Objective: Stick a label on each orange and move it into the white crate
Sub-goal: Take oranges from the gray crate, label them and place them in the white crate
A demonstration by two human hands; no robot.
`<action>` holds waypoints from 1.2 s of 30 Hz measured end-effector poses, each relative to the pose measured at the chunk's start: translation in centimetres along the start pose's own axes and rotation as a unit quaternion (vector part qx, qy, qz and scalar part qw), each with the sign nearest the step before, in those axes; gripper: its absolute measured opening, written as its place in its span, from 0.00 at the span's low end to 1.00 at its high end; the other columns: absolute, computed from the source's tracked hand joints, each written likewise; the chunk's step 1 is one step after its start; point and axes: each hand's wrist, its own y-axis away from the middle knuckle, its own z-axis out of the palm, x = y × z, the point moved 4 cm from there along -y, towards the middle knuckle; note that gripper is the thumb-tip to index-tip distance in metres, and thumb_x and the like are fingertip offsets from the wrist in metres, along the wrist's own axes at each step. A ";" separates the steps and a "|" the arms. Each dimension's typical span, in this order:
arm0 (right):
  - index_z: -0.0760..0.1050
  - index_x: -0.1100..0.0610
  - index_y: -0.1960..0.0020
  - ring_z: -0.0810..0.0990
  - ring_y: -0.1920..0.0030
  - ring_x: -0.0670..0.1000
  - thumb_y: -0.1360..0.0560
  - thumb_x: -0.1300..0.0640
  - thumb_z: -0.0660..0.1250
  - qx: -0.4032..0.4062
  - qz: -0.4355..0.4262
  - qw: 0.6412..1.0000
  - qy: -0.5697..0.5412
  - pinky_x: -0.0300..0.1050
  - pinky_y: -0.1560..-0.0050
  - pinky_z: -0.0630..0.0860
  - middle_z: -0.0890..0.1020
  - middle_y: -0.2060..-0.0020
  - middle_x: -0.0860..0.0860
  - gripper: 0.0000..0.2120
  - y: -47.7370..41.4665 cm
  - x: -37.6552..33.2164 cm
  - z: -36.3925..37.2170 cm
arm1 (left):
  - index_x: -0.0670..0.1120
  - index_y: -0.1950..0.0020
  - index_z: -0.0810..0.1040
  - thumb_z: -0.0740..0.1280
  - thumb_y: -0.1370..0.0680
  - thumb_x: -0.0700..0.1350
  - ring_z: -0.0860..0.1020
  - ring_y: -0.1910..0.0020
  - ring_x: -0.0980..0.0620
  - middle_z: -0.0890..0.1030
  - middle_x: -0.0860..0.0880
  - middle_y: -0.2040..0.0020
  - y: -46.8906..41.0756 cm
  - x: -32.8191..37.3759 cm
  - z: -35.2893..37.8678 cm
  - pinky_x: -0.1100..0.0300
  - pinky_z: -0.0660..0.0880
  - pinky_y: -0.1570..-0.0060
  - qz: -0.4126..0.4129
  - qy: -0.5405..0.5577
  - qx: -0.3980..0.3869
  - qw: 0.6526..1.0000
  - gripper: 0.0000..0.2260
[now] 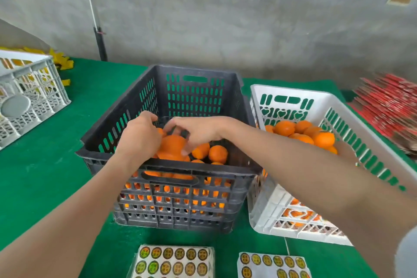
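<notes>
Both my hands reach into the black crate (171,169), which holds several oranges. My left hand (138,136) curls round the left side of one orange (172,144) at the top of the pile. My right hand (196,132) lies over the same orange, its fingers bent down onto it. Whether a label is under the fingers is hidden. More oranges (217,153) lie beside it. The white crate (352,119) stands to the right with several oranges (302,132) inside. Two label sheets (173,260), (274,265) lie at the table's near edge.
The table is covered in green felt (45,165). A second white crate (29,95) stands at the far left with yellow items behind it. A stack of red flat cartons (390,106) lies at the far right. A grey wall is behind.
</notes>
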 end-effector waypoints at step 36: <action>0.71 0.63 0.35 0.68 0.35 0.59 0.23 0.47 0.61 0.017 0.203 0.968 0.149 0.51 0.36 0.67 0.71 0.36 0.60 0.23 22.3 22.1 14.8 | 0.44 0.41 0.71 0.70 0.28 0.53 0.77 0.44 0.44 0.79 0.44 0.47 23.0 0.6 17.7 0.52 0.72 0.44 -0.287 0.361 -0.318 0.828 0.21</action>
